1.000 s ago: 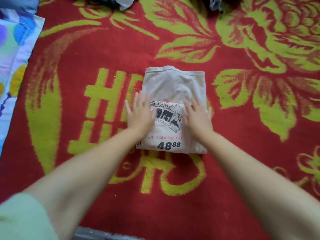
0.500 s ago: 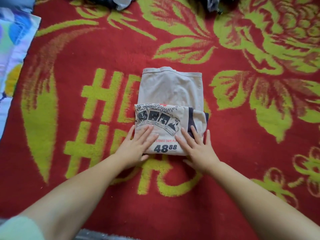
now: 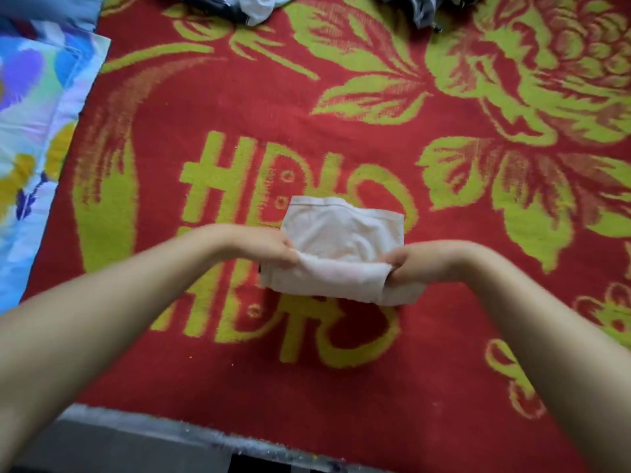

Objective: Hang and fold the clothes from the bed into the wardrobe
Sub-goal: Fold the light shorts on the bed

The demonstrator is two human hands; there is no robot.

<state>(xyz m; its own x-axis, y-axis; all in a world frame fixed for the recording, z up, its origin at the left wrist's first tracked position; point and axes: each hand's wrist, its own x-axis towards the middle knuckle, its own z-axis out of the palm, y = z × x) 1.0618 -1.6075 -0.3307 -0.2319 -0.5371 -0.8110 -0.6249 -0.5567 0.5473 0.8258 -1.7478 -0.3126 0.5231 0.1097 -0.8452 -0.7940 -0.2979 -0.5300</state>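
Observation:
A folded beige T-shirt (image 3: 341,233) lies in the middle of the red and green blanket (image 3: 239,114) on the bed. Its printed side is turned under and only plain fabric shows. My left hand (image 3: 273,249) grips the shirt's left edge, fingers curled round the fold. At the right edge my right hand (image 3: 406,264) grips the same fold. The near part of the shirt is rolled up over the rest. The picture is blurred by motion.
More clothes lie at the blanket's far edge: a white and dark heap (image 3: 246,6) and a grey piece (image 3: 420,8). A colourful sheet (image 3: 30,131) covers the left side. The bed's near edge (image 3: 153,435) runs along the bottom.
Both hands went from lying flat on the shirt's near edge to gripping its sides. The printed half has been turned over, so the print is hidden and the bundle is smaller.

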